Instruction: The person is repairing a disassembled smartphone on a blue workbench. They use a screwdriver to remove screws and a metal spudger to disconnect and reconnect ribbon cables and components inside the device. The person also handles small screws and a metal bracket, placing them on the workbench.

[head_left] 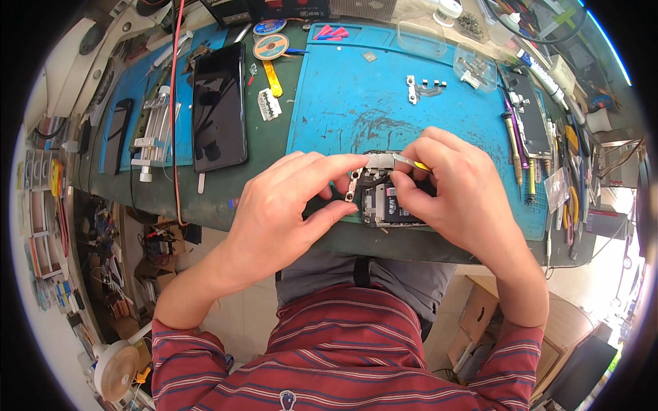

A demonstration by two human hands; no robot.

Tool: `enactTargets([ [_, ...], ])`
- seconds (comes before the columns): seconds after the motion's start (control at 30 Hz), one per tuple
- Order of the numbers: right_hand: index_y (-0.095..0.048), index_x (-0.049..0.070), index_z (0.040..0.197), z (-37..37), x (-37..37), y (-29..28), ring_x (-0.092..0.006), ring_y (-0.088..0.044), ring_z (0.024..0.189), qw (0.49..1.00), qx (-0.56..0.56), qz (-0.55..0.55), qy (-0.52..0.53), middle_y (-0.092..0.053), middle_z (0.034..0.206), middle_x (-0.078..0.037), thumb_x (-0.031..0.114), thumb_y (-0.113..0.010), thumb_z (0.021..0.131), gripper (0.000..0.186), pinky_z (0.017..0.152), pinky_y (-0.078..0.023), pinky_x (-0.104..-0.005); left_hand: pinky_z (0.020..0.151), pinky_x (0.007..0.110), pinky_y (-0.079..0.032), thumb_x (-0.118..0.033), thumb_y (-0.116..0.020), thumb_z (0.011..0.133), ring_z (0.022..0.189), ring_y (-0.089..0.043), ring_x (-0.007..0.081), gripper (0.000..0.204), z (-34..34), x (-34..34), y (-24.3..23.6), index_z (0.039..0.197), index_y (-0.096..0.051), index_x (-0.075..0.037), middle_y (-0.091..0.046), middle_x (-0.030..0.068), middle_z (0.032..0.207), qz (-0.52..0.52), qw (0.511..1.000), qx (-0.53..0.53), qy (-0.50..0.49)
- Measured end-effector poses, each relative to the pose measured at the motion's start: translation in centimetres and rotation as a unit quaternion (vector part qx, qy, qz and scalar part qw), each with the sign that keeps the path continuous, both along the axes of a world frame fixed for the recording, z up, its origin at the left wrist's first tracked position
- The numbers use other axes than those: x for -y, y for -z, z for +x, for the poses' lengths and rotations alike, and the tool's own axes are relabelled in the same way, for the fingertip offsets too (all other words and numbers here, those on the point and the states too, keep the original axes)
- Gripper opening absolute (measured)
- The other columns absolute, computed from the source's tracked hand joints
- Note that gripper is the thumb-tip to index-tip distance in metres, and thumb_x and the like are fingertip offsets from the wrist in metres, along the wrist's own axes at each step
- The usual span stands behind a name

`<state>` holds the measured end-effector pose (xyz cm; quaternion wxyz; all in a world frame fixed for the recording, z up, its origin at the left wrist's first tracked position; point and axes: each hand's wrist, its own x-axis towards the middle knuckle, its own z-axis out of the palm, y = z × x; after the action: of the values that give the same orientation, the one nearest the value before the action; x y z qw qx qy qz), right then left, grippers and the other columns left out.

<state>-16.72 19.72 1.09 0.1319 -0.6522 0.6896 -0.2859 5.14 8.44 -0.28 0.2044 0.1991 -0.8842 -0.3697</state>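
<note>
My left hand [277,198] pinches a small silver dual-camera module [353,186] upright between thumb and fingertips. Two dark round spots show on the module. Directly to its right, an opened phone [370,214] lies near the front edge of the blue mat, its inner parts and black battery [396,209] exposed. My right hand [456,185] is closed around a thin pale tool with a yellow part [421,166], over the phone's right side. The fingers hide most of that tool, so its exact kind is unclear. A dark flex cable runs between the module and the phone's inside.
The blue work mat [336,103] carries another small flex part [421,89] and clear plastic boxes [474,68]. At left lie a large dark phone [219,106], a razor blade [269,104] and a metal clamp [156,130]. Screwdrivers [513,137] and pliers [570,171] crowd the right.
</note>
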Motion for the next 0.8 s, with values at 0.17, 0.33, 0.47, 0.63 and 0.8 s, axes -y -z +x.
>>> enactTargets([
  [0.17, -0.067, 0.0, 0.089, -0.2, 0.2, 0.0, -0.0278, -0.066, 0.071, 1.0, -0.009, -0.007, -0.014, -0.062, 0.082, -0.011, 0.011, -0.077, 0.088, 0.015, 0.065, -0.054, -0.0393, 0.059, 0.028, -0.042, -0.001, -0.088, 0.078, 0.078, -0.058, 0.013, 0.059, 0.1, 0.0, -0.2, 0.134, -0.072, -0.013, -0.067, -0.0002, 0.09, 0.002, 1.0, 0.004, 0.0],
  [0.33, -0.067, -0.002, 0.089, -0.3, 0.3, 0.1, -0.0262, -0.066, 0.069, 0.999, -0.018, -0.018, -0.025, -0.061, 0.08, -0.011, 0.009, -0.078, 0.087, 0.016, 0.063, -0.053, -0.0376, 0.062, 0.029, -0.044, -0.002, -0.087, 0.078, 0.08, -0.06, 0.0134, 0.059, 0.1, 0.0, -0.2, 0.134, -0.072, -0.012, -0.069, 0.0001, 0.091, 0.001, 1.0, 0.01, 0.005],
  [0.47, -0.067, -0.002, 0.088, -0.4, 0.6, -0.2, -0.0276, -0.066, 0.069, 0.999, -0.033, -0.006, -0.036, -0.061, 0.079, -0.012, 0.01, -0.078, 0.087, 0.016, 0.064, -0.053, -0.0387, 0.064, 0.029, -0.044, -0.002, -0.087, 0.079, 0.081, -0.061, 0.0138, 0.058, 0.2, -0.1, -0.2, 0.133, -0.072, -0.011, -0.071, 0.0003, 0.093, -0.001, 1.0, 0.003, 0.002],
  [0.63, -0.068, -0.003, 0.086, -0.5, 0.9, -0.7, -0.0307, -0.066, 0.07, 0.998, -0.034, 0.015, -0.046, -0.063, 0.079, -0.014, 0.011, -0.076, 0.087, 0.016, 0.065, -0.053, -0.0407, 0.065, 0.029, -0.045, -0.004, -0.088, 0.078, 0.081, -0.062, 0.0137, 0.056, 0.3, 0.0, -0.2, 0.132, -0.072, -0.01, -0.072, 0.0006, 0.092, 0.006, 1.0, 0.008, 0.004],
  [0.8, -0.068, -0.004, 0.086, -0.7, 1.0, -0.9, -0.0319, -0.066, 0.071, 0.998, -0.035, 0.027, -0.052, -0.063, 0.079, -0.015, 0.011, -0.075, 0.087, 0.017, 0.066, -0.053, -0.0411, 0.065, 0.029, -0.044, -0.005, -0.089, 0.078, 0.081, -0.062, 0.0133, 0.055, 0.2, -0.1, -0.2, 0.131, -0.073, -0.011, -0.072, 0.0001, 0.093, 0.014, 1.0, 0.01, 0.0],
])
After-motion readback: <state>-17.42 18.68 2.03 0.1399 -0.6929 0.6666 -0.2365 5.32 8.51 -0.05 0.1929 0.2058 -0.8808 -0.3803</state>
